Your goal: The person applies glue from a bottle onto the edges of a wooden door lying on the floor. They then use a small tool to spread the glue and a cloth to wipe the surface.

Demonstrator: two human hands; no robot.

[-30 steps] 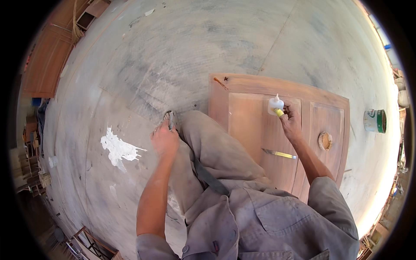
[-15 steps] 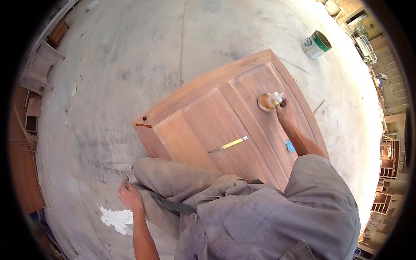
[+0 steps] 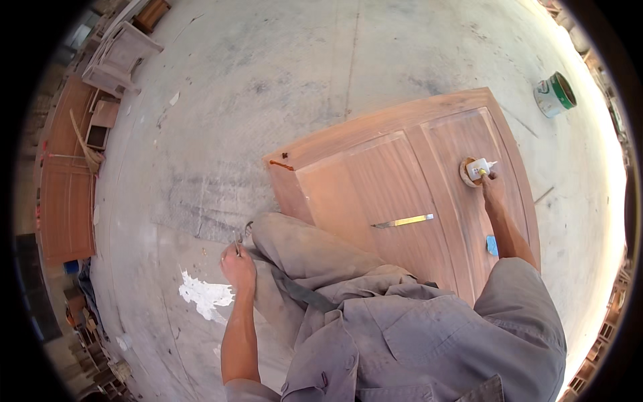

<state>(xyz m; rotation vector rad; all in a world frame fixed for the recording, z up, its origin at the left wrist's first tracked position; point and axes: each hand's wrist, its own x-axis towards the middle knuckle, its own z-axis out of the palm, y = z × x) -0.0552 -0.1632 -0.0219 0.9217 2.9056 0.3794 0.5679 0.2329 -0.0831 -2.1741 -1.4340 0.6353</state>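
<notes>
Left hand clenches slim grey tool; your right hand grasps white plastic bottle at round tan tub, far right: likely positioning; steady it next.

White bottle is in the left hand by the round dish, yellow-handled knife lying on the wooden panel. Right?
One fix: the white bottle is in the right hand, not the left hand; the head view shows it. It is by the round dish, and the yellow-handled knife lies on the wooden panel.
</notes>
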